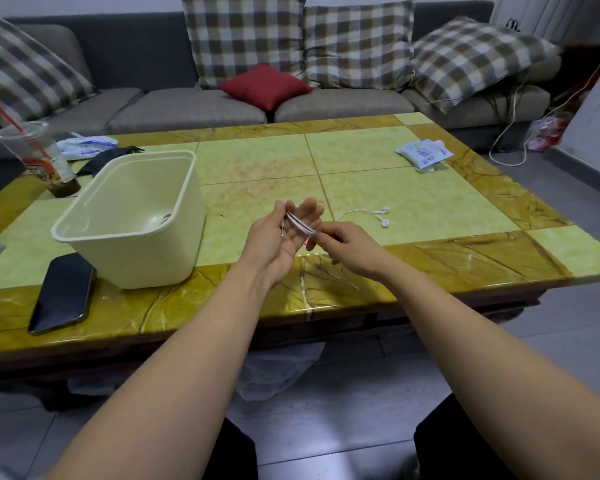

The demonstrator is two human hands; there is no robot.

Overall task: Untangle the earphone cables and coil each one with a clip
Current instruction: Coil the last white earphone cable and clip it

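nearest, both bare forearms reach out over the front edge of the tiled table (430, 209), and the hands meet just above its brown border; the left hand (278, 237) is held palm up with its fingers (309, 211) stretched out almost straight, and the white earphone cable (302, 225) is looped several times round them as a small coil, though the blur makes it hard to say whether the thumb pins the strand down; the right hand (350, 251) is curled, its thumb and forefinger pinching the cable right beside the coil; from there the loose end runs off to the right across the tabletop to the two earbuds (383, 216), which lie flat on a green tile near the hands; to the left sit a dark phone (63, 292) face up and, just beside it, a cream plastic bin (153, 258); farther back are a plastic cup (39, 157) with a red straw at the left and a white packet (425, 154) at the right; beyond the table is a grey sofa (187, 105) with checked pillows and a red cushion (265, 84)
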